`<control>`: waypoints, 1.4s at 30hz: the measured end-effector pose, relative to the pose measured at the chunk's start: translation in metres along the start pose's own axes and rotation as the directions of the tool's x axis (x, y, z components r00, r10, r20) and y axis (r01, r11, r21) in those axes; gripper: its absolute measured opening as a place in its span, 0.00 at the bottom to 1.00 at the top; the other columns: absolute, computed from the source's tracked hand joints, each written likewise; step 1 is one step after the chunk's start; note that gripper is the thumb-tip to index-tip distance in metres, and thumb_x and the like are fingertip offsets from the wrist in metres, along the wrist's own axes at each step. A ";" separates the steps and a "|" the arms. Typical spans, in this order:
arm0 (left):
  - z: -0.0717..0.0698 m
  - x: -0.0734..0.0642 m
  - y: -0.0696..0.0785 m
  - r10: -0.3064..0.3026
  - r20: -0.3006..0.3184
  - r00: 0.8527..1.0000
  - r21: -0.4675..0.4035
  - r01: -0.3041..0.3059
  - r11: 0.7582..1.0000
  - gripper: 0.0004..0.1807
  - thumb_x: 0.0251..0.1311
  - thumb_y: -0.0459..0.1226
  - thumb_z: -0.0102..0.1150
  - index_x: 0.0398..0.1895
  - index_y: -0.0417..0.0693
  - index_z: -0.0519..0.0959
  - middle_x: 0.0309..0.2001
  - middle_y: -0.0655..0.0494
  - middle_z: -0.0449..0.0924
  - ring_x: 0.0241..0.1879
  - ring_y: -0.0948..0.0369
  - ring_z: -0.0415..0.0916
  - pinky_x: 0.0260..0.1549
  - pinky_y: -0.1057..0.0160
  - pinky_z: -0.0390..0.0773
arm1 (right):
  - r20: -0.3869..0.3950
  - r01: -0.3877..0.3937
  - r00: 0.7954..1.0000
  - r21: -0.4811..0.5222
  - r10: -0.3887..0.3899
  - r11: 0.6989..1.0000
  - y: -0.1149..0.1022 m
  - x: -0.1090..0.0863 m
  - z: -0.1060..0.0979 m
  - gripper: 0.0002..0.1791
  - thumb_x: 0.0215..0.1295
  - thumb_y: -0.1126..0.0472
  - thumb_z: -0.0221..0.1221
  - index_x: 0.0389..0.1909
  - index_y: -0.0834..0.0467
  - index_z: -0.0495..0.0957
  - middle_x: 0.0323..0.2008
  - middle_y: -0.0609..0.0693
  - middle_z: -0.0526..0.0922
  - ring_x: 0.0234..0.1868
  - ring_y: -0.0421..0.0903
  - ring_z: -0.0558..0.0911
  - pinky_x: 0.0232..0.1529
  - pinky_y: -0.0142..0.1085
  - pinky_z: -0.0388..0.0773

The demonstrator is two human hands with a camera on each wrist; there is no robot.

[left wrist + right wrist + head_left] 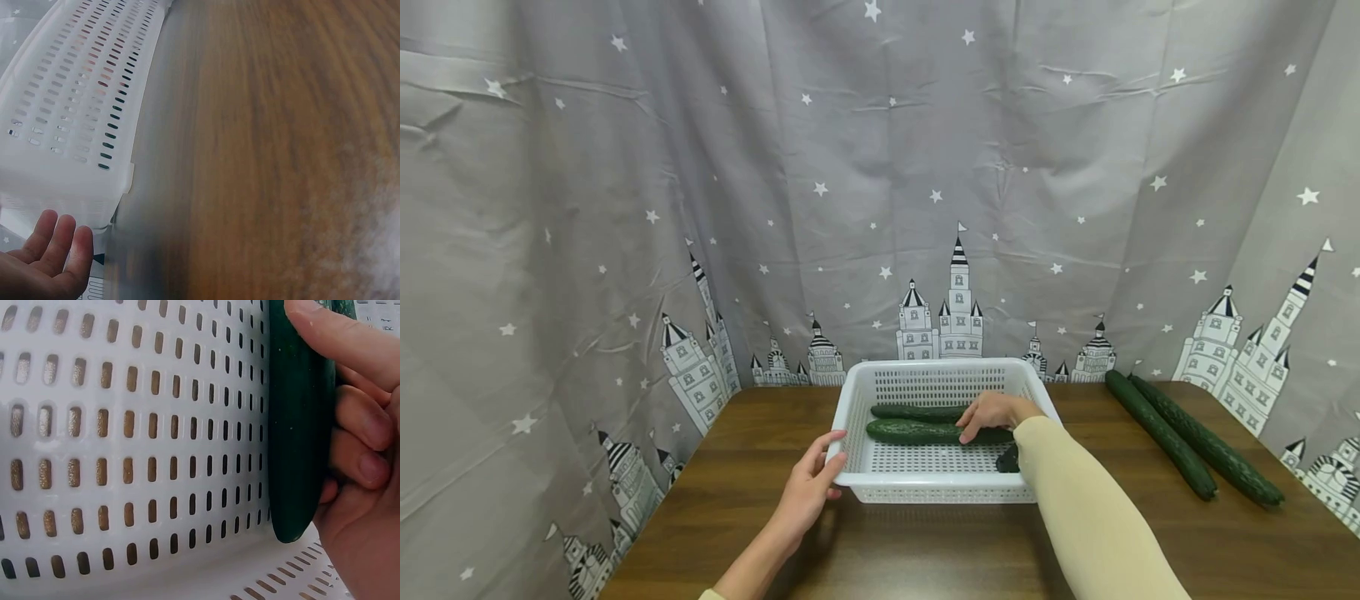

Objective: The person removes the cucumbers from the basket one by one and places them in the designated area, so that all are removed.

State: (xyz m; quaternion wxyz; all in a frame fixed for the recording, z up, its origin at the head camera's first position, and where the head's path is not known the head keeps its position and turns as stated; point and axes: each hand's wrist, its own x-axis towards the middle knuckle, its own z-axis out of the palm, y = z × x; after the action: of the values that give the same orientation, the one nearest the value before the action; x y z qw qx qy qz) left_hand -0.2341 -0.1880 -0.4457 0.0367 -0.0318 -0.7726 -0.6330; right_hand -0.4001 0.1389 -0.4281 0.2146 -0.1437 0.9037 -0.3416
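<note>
White slotted basket [931,480] holds a tapered cucumber [910,432] the right hand [994,413] grips

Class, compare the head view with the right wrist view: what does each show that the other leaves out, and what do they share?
Only the head view: the left hand at the basket's left edge, and two cucumbers lying on the table to the right.

Only the right wrist view: a close look at the right hand's curled lower fingers beside the held cucumber.

Both: the right hand, the held cucumber inside the white basket, and the brown table, glimpsed through the basket's holes in the right wrist view.
</note>
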 end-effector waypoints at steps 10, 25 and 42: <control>0.000 0.001 0.000 -0.004 -0.009 1.000 0.006 0.004 1.000 0.23 0.73 0.46 0.55 0.69 0.58 0.70 0.52 0.41 0.79 0.41 0.57 0.77 0.39 0.56 0.78 | 0.018 -0.002 1.000 0.053 0.001 0.999 0.003 0.004 -0.001 0.21 0.50 0.60 0.76 0.48 0.58 0.88 0.60 0.60 0.81 0.66 0.62 0.74 0.65 0.55 0.71; 0.003 -0.003 -0.002 -0.012 -0.009 1.000 -0.016 0.011 1.000 0.23 0.73 0.44 0.56 0.69 0.57 0.70 0.51 0.41 0.79 0.40 0.58 0.77 0.37 0.57 0.78 | 0.015 0.023 1.000 0.104 -0.024 0.994 0.003 0.005 -0.005 0.22 0.50 0.61 0.75 0.48 0.61 0.87 0.41 0.50 0.84 0.31 0.44 0.66 0.34 0.34 0.67; 0.002 -0.002 -0.001 0.003 -0.013 1.000 -0.015 -0.004 1.000 0.23 0.72 0.43 0.56 0.69 0.56 0.70 0.51 0.40 0.79 0.40 0.58 0.77 0.36 0.57 0.78 | 0.003 0.084 0.996 0.145 -0.085 0.986 -0.006 0.001 -0.013 0.23 0.53 0.62 0.73 0.51 0.66 0.84 0.59 0.59 0.82 0.55 0.49 0.80 0.60 0.45 0.76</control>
State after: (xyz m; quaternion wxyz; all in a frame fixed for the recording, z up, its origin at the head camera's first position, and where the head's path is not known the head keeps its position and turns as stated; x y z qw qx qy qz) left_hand -0.2325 -0.1866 -0.4470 0.0426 -0.0292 -0.7675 -0.6390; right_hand -0.4067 0.1415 -0.4156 0.2138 -0.1673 0.8686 -0.4146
